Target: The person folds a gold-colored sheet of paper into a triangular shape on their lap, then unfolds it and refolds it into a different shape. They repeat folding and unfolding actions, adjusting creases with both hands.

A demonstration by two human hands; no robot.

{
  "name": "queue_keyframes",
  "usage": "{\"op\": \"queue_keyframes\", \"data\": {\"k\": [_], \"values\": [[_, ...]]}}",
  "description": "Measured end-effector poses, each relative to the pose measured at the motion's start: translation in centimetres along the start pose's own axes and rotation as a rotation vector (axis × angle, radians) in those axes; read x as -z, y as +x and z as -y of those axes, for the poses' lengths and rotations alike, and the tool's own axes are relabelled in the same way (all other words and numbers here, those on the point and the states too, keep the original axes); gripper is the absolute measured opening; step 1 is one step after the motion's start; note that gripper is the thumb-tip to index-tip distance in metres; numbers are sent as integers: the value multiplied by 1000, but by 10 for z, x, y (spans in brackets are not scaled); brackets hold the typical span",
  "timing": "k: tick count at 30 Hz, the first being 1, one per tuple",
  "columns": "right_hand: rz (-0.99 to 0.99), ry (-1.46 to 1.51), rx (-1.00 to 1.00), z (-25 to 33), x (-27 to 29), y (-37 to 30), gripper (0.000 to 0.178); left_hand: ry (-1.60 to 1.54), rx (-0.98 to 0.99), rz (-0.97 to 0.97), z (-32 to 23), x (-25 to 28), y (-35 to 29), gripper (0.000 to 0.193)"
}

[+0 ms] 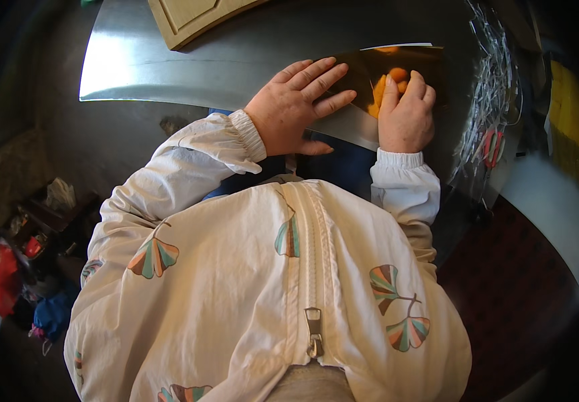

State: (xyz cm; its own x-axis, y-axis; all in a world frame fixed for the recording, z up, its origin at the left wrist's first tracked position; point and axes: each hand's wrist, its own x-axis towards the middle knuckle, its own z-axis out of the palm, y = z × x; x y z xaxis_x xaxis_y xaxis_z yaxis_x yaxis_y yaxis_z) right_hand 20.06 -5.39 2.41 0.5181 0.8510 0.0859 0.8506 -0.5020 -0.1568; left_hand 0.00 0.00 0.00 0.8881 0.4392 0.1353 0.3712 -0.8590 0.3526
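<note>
On metal tabletop (168, 74), shiny gold sheet (363, 67). Left hand (286, 110) flat, fingers spread at its left side; right hand (407, 117) curled over it, grip contents unclear. Sheet looks light, slippery, easily scratched; best held by edges.

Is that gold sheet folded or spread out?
Spread out: the gold sheet lies broad and flat, its shiny surface mirroring part of the right hand.
</note>
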Motion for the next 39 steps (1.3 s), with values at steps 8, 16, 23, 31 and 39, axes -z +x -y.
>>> {"op": "queue_keyframes", "data": {"k": [8, 16, 23, 31, 39], "values": [[-149, -102, 452, -1, -12, -66, 62, 85, -31, -49, 3, 2, 3, 87], [-213, -74, 398, -62, 9, -56, 58, 116, -152, -7, 15, 7, 5, 84], [-53, 30, 531, -59, 10, -58, 59, 287, -232, 244, 31, 44, 36, 54], [-30, 185, 696, -60, -4, -90, 68, 336, -5, -86, -11, -10, 58, 59], [-35, 153, 821, -108, -9, -52, 61, 220, -326, 99, 22, 7, 84, 68]]}}
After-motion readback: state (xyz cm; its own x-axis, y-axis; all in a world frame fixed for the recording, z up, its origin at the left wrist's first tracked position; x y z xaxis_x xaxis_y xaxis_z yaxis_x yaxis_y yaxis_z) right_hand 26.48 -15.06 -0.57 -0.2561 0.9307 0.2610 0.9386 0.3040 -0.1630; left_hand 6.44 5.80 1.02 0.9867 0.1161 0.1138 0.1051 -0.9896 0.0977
